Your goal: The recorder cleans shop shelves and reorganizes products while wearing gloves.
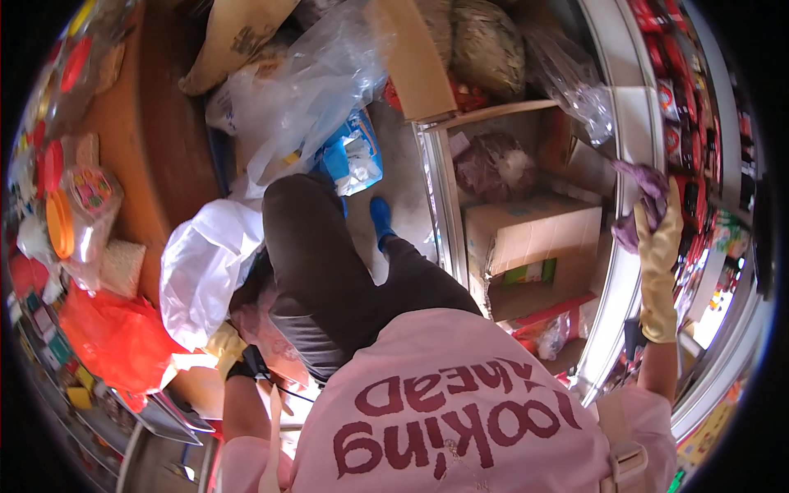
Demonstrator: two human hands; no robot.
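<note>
My right hand (pixel 659 259), in a yellow rubber glove, grips a crumpled purple cloth (pixel 647 200). Both are at the white frame (pixel 632 129) of the shelf on the right, beside rows of red packages (pixel 684 129). At the lower left, my left hand (pixel 225 348) wears a similar yellow glove. It is close to a white plastic bag (pixel 206 268) that hides part of its fingers, so I cannot tell whether they hold anything.
A brown cardboard box (pixel 536 240) stands inside the framed unit right of my legs. Ahead on the floor is an opened blue package (pixel 357 157) beside clear plastic sheeting (pixel 308 80). Jars with orange and red lids (pixel 60 225) and a red plastic bag (pixel 117 342) line the wooden counter (pixel 117 135).
</note>
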